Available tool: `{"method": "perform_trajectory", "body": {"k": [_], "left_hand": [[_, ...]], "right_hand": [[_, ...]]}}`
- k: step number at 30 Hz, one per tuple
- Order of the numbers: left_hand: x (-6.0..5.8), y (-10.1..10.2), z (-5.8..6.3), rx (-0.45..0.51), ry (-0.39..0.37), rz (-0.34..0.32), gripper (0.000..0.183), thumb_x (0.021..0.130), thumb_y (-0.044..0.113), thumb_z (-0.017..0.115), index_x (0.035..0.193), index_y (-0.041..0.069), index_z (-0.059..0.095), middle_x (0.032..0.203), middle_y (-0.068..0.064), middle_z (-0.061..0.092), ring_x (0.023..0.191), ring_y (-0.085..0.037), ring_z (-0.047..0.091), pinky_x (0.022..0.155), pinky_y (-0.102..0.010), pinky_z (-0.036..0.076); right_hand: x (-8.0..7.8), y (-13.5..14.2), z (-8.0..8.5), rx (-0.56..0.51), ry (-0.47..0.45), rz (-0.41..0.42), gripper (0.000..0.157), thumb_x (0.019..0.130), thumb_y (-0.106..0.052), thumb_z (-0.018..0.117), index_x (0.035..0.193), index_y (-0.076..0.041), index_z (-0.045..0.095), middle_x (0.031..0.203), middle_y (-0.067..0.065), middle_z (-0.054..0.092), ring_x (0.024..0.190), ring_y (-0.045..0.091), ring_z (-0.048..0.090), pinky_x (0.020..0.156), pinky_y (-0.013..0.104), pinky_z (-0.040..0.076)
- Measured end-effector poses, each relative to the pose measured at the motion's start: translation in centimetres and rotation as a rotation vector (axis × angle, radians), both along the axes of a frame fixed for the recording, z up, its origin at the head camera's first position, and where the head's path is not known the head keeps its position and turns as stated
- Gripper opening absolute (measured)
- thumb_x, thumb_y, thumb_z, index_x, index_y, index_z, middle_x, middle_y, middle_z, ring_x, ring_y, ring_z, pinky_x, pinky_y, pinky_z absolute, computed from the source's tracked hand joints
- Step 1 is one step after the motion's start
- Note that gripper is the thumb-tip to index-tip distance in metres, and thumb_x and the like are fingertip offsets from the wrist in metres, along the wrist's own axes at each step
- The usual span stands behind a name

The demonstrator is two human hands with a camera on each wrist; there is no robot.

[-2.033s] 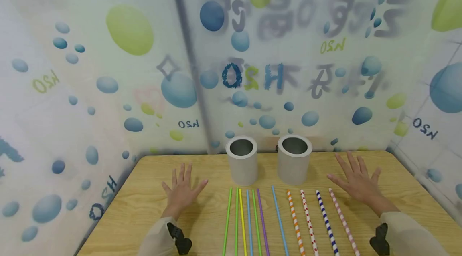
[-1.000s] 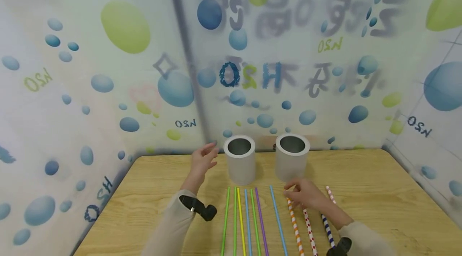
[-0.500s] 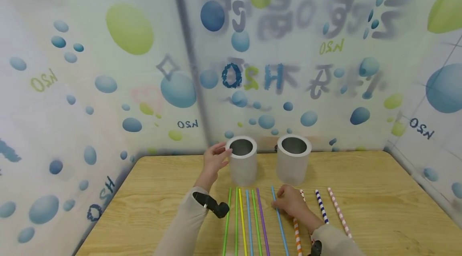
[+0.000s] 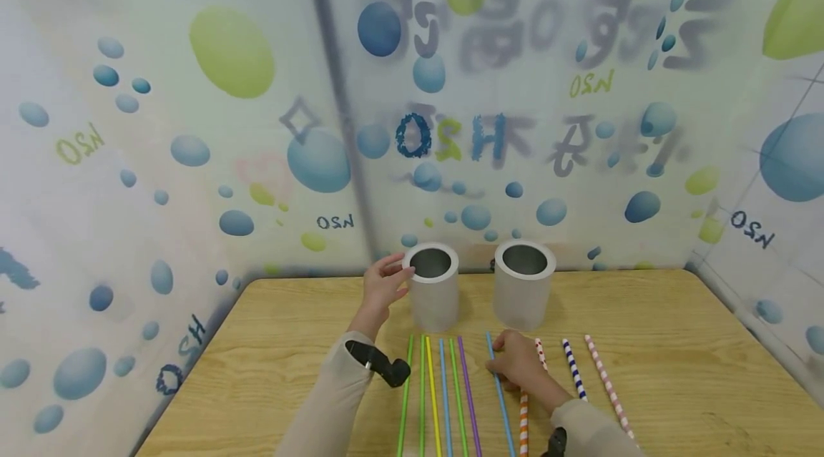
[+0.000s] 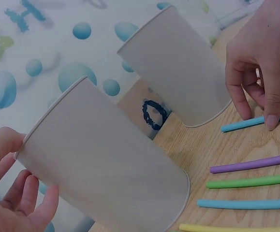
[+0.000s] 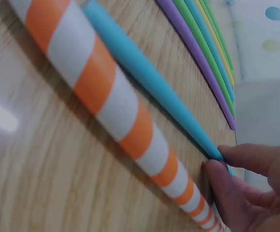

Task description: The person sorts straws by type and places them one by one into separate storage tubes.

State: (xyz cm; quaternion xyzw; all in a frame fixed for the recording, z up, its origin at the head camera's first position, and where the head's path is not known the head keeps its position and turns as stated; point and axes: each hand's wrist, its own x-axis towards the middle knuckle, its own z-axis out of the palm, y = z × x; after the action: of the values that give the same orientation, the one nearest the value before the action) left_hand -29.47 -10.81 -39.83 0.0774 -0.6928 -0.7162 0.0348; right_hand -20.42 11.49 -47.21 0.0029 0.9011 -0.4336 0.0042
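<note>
Left hand (image 4: 381, 289): half-curled, holding left cup (image 4: 434, 305); right hand (image 4: 520, 360): low, pinching blue straw (image 6: 154, 82)

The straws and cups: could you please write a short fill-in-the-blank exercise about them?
The right hand pinches a plain ____ straw.
In the head view, the left hand touches the cup on the ____.
In the right wrist view, the striped straw is white and ____.
Altogether, ____ cups stand on the table.

Missing words: blue; left; orange; two.
</note>
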Motion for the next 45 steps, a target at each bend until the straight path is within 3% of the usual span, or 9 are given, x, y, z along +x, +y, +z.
{"method": "perform_trajectory", "body": {"k": [9, 14, 18, 21, 28, 35, 45], "left_hand": [[-0.2, -0.1, -0.3, -0.009, -0.030, 0.025, 0.038, 0.081, 0.007, 0.069, 0.118, 0.008, 0.060, 0.108, -0.015, 0.054, 0.099, -0.028, 0.055, 0.082, -0.047, 0.050], [-0.3, -0.1, -0.5, -0.025, -0.028, 0.037, 0.037, 0.081, 0.007, 0.069, 0.117, 0.009, 0.061, 0.106, -0.015, 0.054, 0.098, -0.028, 0.056, 0.080, -0.047, 0.050], [-0.2, -0.1, -0.5, -0.019, -0.016, 0.044, 0.037, 0.080, 0.006, 0.069, 0.116, 0.008, 0.061, 0.105, -0.015, 0.054, 0.097, -0.028, 0.057, 0.080, -0.047, 0.051], [-0.2, 0.0, -0.4, -0.010, -0.014, 0.044, 0.037, 0.080, 0.005, 0.069, 0.116, 0.008, 0.062, 0.105, -0.015, 0.054, 0.096, -0.028, 0.057, 0.080, -0.047, 0.051], [-0.3, 0.0, -0.5, -0.003, -0.008, 0.039, 0.037, 0.080, 0.005, 0.068, 0.116, 0.006, 0.061, 0.103, -0.014, 0.054, 0.094, -0.026, 0.057, 0.080, -0.046, 0.051], [-0.1, 0.1, -0.3, -0.005, -0.009, 0.034, 0.037, 0.081, 0.005, 0.068, 0.116, 0.007, 0.061, 0.105, -0.014, 0.054, 0.095, -0.026, 0.056, 0.080, -0.045, 0.051], [-0.2, 0.1, -0.2, 0.000, -0.003, 0.025, 0.037, 0.080, 0.004, 0.069, 0.116, 0.006, 0.061, 0.102, -0.013, 0.055, 0.091, -0.024, 0.056, 0.078, -0.045, 0.052]], "right_hand": [[-0.6, -0.4, -0.1, 0.043, -0.044, 0.003, 0.021, 0.067, 0.003, 0.065, 0.085, 0.004, 0.054, 0.060, 0.006, 0.050, 0.035, 0.010, 0.048, 0.034, 0.024, 0.045], [-0.9, -0.5, 0.1, -0.026, -0.028, 0.015, 0.025, 0.066, 0.004, 0.064, 0.090, 0.005, 0.057, 0.061, 0.005, 0.050, 0.036, 0.010, 0.047, 0.035, 0.025, 0.045], [-1.5, -0.6, 0.9, -0.111, 0.054, 0.043, 0.026, 0.066, 0.006, 0.062, 0.091, 0.007, 0.058, 0.060, 0.003, 0.048, 0.042, 0.011, 0.044, 0.038, 0.024, 0.041], [-2.3, -0.6, 1.9, -0.170, 0.099, 0.070, 0.024, 0.068, 0.008, 0.061, 0.092, 0.009, 0.057, 0.060, 0.002, 0.046, 0.046, 0.011, 0.044, 0.040, 0.024, 0.040], [-4.3, -0.9, 4.9, -0.311, 0.093, 0.112, 0.028, 0.076, 0.009, 0.059, 0.103, 0.011, 0.053, 0.067, 0.006, 0.049, 0.053, 0.015, 0.052, 0.043, 0.035, 0.052], [-6.6, -1.6, 8.1, -0.253, 0.211, 0.149, 0.026, 0.075, 0.007, 0.059, 0.101, 0.007, 0.056, 0.068, 0.007, 0.054, 0.054, 0.023, 0.059, 0.047, 0.039, 0.054], [-9.6, -3.2, 13.0, -0.172, 0.267, 0.173, 0.028, 0.079, 0.000, 0.061, 0.106, 0.003, 0.054, 0.077, 0.011, 0.058, 0.060, 0.022, 0.058, 0.050, 0.034, 0.054]]}}
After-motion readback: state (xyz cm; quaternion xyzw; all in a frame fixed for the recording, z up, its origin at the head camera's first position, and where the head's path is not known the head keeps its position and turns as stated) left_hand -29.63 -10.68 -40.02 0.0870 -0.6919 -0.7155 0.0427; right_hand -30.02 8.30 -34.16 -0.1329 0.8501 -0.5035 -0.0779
